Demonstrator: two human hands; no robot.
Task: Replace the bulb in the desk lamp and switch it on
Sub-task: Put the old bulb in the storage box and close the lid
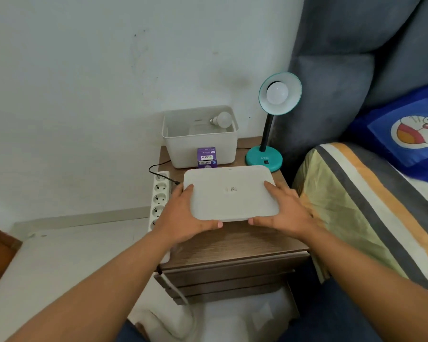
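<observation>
A teal desk lamp stands at the back right of the wooden nightstand, its shade tilted toward me with a white bulb screwed in; the bulb is unlit. A loose white bulb lies inside the open white bin behind. A purple bulb box stands in front of the bin. My left hand and my right hand grip the two ends of the white bin lid, held flat over the nightstand.
A white power strip hangs along the nightstand's left side with a black cord leading from it. A grey upholstered headboard, a striped blanket and a blue cartoon pillow lie to the right. White wall behind.
</observation>
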